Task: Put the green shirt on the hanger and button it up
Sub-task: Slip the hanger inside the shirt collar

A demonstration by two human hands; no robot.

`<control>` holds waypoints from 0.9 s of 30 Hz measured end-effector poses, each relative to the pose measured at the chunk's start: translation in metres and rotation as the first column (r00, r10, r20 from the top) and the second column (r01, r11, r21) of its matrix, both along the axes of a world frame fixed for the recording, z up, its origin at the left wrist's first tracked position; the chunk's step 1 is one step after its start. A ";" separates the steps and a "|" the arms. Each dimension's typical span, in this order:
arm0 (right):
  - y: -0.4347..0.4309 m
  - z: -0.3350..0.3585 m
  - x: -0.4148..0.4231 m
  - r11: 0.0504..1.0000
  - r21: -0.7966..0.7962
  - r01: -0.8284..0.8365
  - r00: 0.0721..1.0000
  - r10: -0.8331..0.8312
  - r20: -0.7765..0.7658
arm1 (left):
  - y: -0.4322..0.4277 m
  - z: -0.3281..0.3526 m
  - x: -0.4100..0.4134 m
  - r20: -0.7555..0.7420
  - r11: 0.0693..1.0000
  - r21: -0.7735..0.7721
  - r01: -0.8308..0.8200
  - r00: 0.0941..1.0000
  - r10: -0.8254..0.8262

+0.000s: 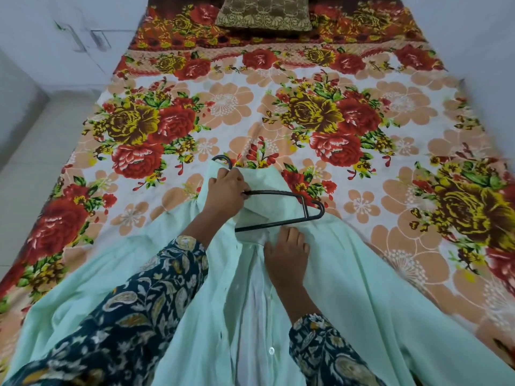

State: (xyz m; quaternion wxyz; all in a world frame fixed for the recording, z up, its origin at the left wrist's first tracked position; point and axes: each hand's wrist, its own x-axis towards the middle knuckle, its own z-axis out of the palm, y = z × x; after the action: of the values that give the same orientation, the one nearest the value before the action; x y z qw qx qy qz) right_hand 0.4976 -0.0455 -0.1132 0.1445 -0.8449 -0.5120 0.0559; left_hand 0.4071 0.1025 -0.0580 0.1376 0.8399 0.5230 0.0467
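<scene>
Patterned sleeves (133,316) nearest. Green shirt (376,288) spread on bed (362,121), front unbuttoned. Left grip (225,188) clenched on black hanger (281,193) at collar (252,174), hanger's right end uncovered. Right grip (287,254) released, flat on placket (257,288). Buttoning not begun.

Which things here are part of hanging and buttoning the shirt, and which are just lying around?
Part of the job: green shirt; dark hanger, gripped by the left hand; right hand, resting on the shirt front; white button.

Just lying about: floral bedsheet; brown cushion at the far end.
</scene>
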 end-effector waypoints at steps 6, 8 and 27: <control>0.039 -0.001 0.042 0.940 -0.071 0.335 0.818 -0.327 -0.473 | 0.001 0.001 -0.007 0.061 0.999 0.007 0.048 0.997 -0.048; 0.041 0.005 0.075 0.853 -0.016 0.522 0.647 -0.408 -0.645 | -0.002 0.000 -0.008 0.058 0.995 0.069 0.076 0.995 -0.080; 0.055 0.045 0.057 0.980 -0.095 -0.178 0.706 0.060 -0.706 | -0.027 -0.044 0.011 -0.032 0.992 0.102 -0.078 0.996 0.082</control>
State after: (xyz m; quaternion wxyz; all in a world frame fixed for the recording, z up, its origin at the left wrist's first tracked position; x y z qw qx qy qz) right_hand 0.5550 0.0096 -0.0679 0.2572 -0.7346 -0.4667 0.4201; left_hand 0.4181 0.0759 -0.1017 0.0838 0.8248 0.5556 0.0633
